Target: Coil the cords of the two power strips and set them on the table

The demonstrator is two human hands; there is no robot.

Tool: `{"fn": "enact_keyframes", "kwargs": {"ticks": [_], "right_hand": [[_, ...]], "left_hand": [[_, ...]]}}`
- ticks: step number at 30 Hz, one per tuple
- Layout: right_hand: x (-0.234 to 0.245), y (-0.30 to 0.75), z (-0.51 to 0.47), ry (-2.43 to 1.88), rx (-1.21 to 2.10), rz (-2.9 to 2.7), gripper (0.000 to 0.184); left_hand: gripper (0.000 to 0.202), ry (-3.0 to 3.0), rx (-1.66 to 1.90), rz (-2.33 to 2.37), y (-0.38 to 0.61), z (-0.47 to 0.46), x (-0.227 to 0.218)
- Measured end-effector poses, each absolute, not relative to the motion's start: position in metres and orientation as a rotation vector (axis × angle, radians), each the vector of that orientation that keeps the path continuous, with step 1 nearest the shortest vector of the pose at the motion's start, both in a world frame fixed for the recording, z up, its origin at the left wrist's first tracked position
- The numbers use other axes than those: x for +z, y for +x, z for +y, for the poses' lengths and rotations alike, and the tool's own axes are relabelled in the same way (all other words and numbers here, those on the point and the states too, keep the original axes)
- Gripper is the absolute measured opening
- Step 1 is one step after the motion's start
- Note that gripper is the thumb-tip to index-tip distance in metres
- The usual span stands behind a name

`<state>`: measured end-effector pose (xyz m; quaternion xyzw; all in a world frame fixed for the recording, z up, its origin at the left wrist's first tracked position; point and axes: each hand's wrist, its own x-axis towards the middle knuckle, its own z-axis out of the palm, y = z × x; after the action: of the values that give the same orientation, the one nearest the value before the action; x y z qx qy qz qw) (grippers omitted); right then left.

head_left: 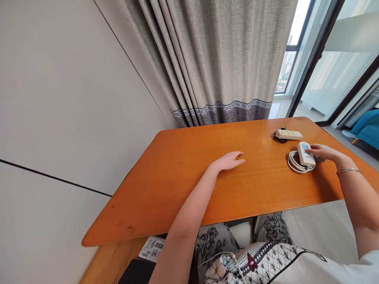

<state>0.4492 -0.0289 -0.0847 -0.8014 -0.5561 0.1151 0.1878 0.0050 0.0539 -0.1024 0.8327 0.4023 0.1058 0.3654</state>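
My left hand rests low over the middle of the wooden table, thumb and fingers apart, with nothing in it. At the right, my right hand has its fingers on a white power strip with a light blue socket face. The strip is tilted, and its white cord lies coiled beside and under it. Part of my grip is hidden behind the strip's right edge. Just beyond lies a second, cream power strip with a black cord bunched at its left end.
The orange-brown table has a rounded front left corner. A grey curtain hangs behind it, and a pale wall panel borders the left. Below the front edge sits a printed white box. A blue seat stands far right.
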Motion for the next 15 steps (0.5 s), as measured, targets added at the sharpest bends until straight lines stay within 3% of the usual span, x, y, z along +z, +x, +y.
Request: {"fn": "enact_keyframes", "kwargs": {"ticks": [3, 6, 11, 15], "right_hand": [[-0.09, 0.453, -0.025, -2.343, 0.38, -1.613, 0.039], [-0.094, 0.446, -0.023, -2.331, 0.07, -1.712, 0.048], [-0.103, 0.388, -0.015, -2.018, -0.089, -1.921, 0.046], [-0.113, 0.301, -0.002, -1.581, 0.068, -2.186, 0.042]], "left_hand": [[0.051, 2.145, 0.268, 1.108, -0.005, 0.052, -0.11], [0.046, 2.116, 0.366, 1.21, -0.012, 0.05, -0.119], [0.034, 2.035, 0.684, 1.461, -0.016, 0.046, -0.142], [0.028, 2.081, 0.798, 1.51, -0.02, 0.045, -0.152]]}}
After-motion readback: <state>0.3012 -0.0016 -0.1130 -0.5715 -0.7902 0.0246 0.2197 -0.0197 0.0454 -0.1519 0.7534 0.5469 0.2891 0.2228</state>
